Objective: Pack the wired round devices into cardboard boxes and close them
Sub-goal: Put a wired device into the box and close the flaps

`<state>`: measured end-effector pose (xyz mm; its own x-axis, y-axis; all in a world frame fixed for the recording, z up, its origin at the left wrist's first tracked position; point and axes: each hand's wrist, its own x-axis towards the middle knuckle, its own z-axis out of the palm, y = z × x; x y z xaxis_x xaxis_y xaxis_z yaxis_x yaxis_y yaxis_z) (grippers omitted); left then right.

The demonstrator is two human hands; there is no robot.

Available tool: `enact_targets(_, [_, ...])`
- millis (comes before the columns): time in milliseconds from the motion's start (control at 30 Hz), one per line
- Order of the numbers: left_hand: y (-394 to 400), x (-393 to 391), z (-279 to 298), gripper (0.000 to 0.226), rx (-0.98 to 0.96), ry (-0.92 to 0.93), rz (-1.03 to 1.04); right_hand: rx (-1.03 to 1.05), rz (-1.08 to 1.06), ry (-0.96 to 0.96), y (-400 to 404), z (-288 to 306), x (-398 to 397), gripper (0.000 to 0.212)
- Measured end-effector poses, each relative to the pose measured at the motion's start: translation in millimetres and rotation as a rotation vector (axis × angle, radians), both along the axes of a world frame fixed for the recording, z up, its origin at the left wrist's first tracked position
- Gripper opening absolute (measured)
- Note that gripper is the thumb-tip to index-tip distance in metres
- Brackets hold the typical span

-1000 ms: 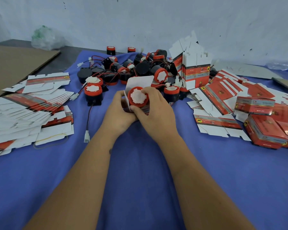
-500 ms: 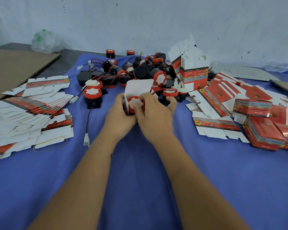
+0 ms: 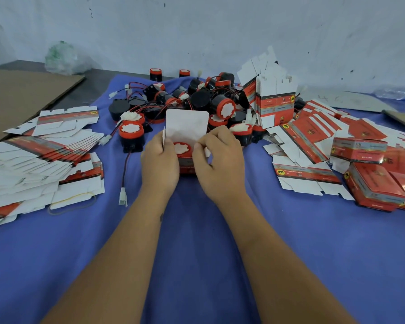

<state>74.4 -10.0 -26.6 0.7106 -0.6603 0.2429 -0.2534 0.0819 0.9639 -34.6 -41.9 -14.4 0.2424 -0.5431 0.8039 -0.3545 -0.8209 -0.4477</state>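
- Device (image 3: 182,148) sits inside the open box (image 3: 186,166), red top showing, white lid flap (image 3: 186,123) upright behind it.
- Left of box: flat cartons (image 3: 40,146), fanned.
- Left hand (image 3: 159,163) grips box's left side, fingers curled.
- Right hand (image 3: 216,164) pinches right side flap.
- Behind box: loose device pile (image 3: 197,99).
- Right of box: closed boxes (image 3: 369,183).

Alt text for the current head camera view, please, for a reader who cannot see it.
Two hands hold a small red cardboard box with a round device seated inside: left hand and right hand pinch its side flaps, white lid flap upright. Behind lies a pile of wired devices, flat boxes left, closed boxes right, on blue cloth.
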Motion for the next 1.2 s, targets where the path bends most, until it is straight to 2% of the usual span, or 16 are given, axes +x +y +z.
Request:
enact_targets(100, [-0.5, 4.9, -0.6, 0.03, 0.005, 0.05, 0.066, 0.006, -0.013, -0.084, -0.4, 1.7, -1.6, 0.008])
enact_targets(133, [-0.6, 6.7, -1.0, 0.028, -0.005, 0.078, 0.055, 0.081, -0.022, -0.12, -0.9, 2.8, -3.1, 0.009])
enact_targets(200, [0.2, 6.8, -1.5, 0.018, -0.016, 0.115, 0.0, 0.321, -0.032, -0.211, -2.9, 5.6, -5.9, 0.024])
enact_targets(267, [0.2, 4.3, -1.1, 0.029, 0.01, 0.09, -0.061, 0.519, -0.043, -0.3, -8.5, 5.8, -9.6, 0.03])
enact_targets(333, [-0.6, 3.2, -2.0, 0.042, 0.055, 0.028, -0.095, 0.676, -0.039, -0.392, -13.4, 6.9, -12.8, 0.026])
enact_targets(433, [-2.3, 4.5, -2.9, 0.045, 0.086, 0.011, -0.11, 0.873, 0.037, -0.658, -19.8, 9.7, -17.6, 0.025])
enact_targets(500, [-2.7, 5.4, -2.9, 0.047, 0.082, 0.026, -0.119, 0.923, 0.148, -0.793, -23.2, 12.6, -23.4, 0.031])
enact_targets(633, [-1.8, 6.2, -2.8, 0.042, 0.065, 0.065, -0.101, 0.875, 0.38, -0.745, -25.5, 15.7, -31.0, 0.038])
enact_targets(733, [-0.6, 5.5, -1.1, 0.033, 0.067, 0.078, -0.088, 0.861, 0.618, -0.725, -22.6, 17.6, -32.1, 0.033])
enact_targets(800, [-0.5, 3.4, 0.3, 0.029, 0.068, 0.078, -0.085, 0.881, 0.747, -0.68, -22.1, 18.9, -31.5, 0.04])
enact_targets(900, [0.8, -0.4, 1.3, 0.031, 0.065, 0.061, -0.103, 0.906, 0.673, -0.484, -20.7, 20.4, -28.5, 0.061])
enact_targets(1067, [2.4, -4.6, 3.6, 0.067, 0.11, -0.049, -0.118, 0.776, 0.53, -0.318, -9.3, 20.4, -19.7, 0.027])
enact_targets(1200, [4.5, -7.5, 8.4, 0.06, 0.122, -0.077, -0.147, 0.75, 0.497, -0.348, -7.5, 20.3, -16.2, 0.016])
